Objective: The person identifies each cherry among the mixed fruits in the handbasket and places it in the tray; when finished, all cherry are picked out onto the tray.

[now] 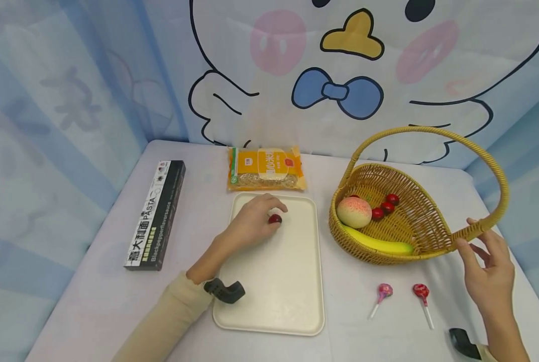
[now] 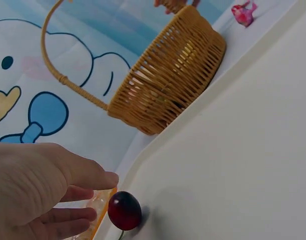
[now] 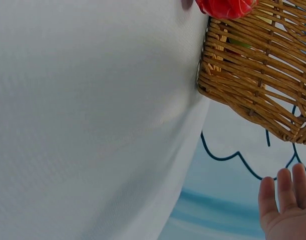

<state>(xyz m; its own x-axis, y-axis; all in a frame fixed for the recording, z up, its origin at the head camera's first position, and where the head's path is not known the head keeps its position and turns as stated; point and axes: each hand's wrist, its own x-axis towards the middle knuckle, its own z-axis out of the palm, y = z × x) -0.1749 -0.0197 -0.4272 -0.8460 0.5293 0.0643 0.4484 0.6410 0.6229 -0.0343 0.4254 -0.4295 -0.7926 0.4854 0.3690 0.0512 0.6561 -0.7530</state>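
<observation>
My left hand (image 1: 256, 218) is over the cream tray (image 1: 269, 301), thumb and forefinger apart on either side of a dark red cherry (image 1: 275, 219). In the left wrist view the cherry (image 2: 124, 210), with its thin stem, sits just beyond the thumb tip. My right hand (image 1: 491, 266) pinches the foot of the handle on the wicker basket (image 1: 387, 259), thumb in front and a finger behind. Inside the basket are a peach (image 1: 354, 212), a banana (image 1: 382, 245) and several cherries (image 1: 387, 207). Its other fingers (image 3: 287, 192) extend loosely in the right wrist view.
Two lollipops, one pink (image 1: 385, 290) and one red (image 1: 421, 290), lie in front of the basket. A yellow noodle packet (image 1: 266, 168) lies behind the tray. To the left is a black and white pasta box (image 1: 156, 216). A printed curtain (image 1: 160, 60) surrounds the table.
</observation>
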